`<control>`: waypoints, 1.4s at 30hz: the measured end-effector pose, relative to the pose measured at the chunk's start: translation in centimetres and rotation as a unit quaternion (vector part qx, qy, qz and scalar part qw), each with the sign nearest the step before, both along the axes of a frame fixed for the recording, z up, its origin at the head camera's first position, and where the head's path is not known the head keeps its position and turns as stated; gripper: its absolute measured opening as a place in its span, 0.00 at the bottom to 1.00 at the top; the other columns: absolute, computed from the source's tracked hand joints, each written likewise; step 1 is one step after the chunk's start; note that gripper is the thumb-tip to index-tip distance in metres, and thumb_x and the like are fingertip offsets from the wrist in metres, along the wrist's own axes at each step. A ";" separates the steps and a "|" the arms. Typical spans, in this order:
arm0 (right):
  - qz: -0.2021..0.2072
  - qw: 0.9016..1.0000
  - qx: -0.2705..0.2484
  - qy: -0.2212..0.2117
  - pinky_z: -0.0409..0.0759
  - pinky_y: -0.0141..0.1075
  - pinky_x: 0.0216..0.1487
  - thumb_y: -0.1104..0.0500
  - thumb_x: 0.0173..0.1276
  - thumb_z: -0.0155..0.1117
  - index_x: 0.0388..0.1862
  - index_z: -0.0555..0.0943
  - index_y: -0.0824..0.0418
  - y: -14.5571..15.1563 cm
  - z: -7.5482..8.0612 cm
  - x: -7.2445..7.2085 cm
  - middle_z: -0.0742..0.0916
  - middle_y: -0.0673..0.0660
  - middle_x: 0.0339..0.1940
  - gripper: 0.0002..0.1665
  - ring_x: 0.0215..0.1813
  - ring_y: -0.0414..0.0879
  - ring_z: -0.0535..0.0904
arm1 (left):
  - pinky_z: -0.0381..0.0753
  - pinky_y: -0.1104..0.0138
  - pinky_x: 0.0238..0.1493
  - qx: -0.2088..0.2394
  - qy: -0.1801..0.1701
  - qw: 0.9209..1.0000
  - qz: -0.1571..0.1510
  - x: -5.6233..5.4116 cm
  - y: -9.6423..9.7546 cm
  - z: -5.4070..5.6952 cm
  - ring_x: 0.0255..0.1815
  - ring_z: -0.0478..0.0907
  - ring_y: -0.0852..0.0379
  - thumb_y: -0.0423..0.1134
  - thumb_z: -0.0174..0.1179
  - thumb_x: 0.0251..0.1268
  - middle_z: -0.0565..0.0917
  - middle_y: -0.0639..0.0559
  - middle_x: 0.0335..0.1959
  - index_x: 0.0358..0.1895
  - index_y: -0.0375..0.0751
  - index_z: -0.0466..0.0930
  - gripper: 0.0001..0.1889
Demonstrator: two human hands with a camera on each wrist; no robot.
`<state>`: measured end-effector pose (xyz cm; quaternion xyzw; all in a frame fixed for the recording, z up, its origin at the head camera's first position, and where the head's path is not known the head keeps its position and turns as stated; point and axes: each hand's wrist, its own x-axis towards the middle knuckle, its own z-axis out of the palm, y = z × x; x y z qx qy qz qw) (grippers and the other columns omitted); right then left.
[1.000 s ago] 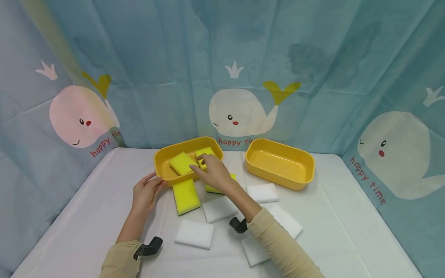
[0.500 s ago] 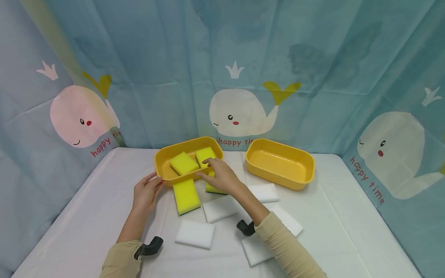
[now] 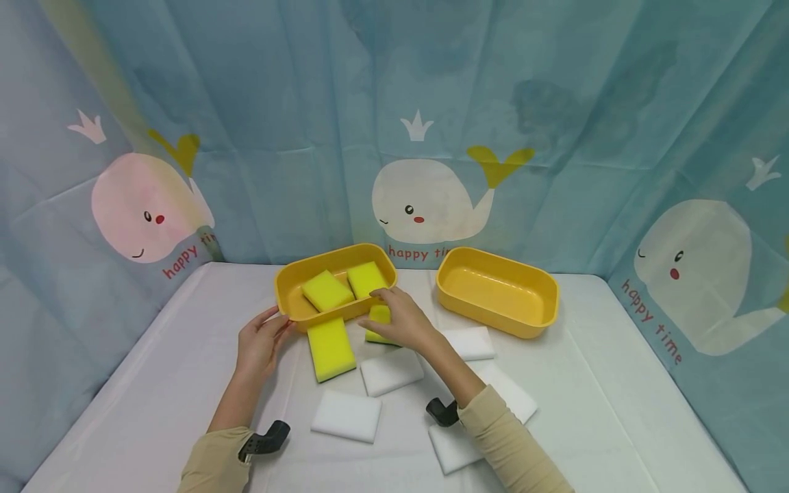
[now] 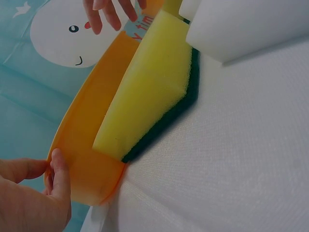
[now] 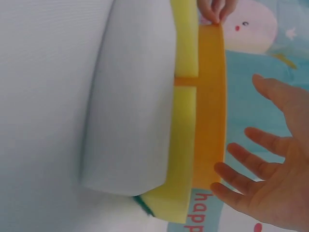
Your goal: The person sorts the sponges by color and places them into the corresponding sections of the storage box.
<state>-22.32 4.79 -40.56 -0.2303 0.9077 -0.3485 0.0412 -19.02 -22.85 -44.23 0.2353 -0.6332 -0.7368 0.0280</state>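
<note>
My left hand (image 3: 257, 344) pinches the left end of a yellow plastic tray (image 3: 290, 301) between thumb and fingers; the grip on its rim shows in the left wrist view. Inside that tray lie two yellow sponges, one left (image 3: 328, 291) and one right (image 3: 366, 279). A yellow sponge with a green scouring layer (image 4: 149, 82) leans against its front wall. My right hand (image 3: 403, 320), holding nothing, hovers with spread fingers over another yellow sponge (image 3: 377, 333) by the tray's front right, partly hiding it. In the right wrist view its fingers are apart from that sponge (image 5: 181, 159).
A second yellow tray (image 3: 498, 287) stands at the back right with nothing in it. Several white sponges lie on the white cloth in front, including one at the middle (image 3: 391, 372) and one nearer (image 3: 347, 415). A printed whale curtain (image 3: 308, 171) hangs behind.
My right hand has drawn back from above the tray's sponges, moving right and toward me to over the sponge outside it. The left hand keeps its hold on the tray.
</note>
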 end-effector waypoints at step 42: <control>-0.024 0.998 0.043 -0.051 0.75 0.53 0.75 0.57 0.61 0.84 0.70 0.80 0.65 1.9 -1.8 -1.2 0.80 0.65 0.69 0.40 0.71 0.61 0.74 | 0.80 0.71 0.64 0.002 0.001 1.000 0.000 0.1 0.1 0.2 0.52 0.83 0.65 0.36 0.53 0.84 0.70 0.37 0.73 0.84 0.39 0.57 0.32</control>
